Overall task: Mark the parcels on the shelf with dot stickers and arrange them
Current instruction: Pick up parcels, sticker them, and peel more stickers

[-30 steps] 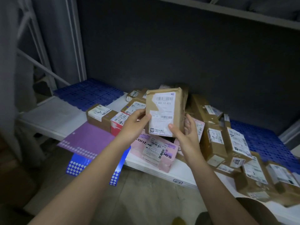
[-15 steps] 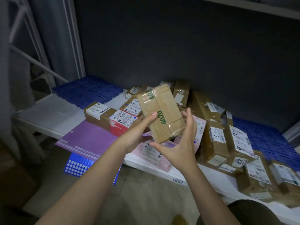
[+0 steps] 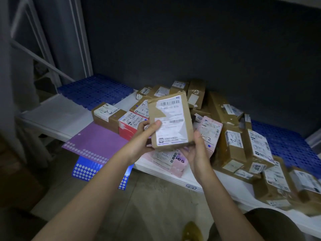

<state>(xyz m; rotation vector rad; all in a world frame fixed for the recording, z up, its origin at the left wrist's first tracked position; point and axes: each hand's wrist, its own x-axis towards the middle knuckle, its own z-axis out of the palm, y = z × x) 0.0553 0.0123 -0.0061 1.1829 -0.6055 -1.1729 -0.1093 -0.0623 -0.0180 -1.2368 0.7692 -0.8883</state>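
Fingers around brown parcel

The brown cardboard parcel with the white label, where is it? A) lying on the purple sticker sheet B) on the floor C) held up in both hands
C: the left hand and right hand both grip the brown cardboard parcel above the shelf.

Dim overall, corners v. dark, wide-angle bend at edges, right-side parcels blurred.
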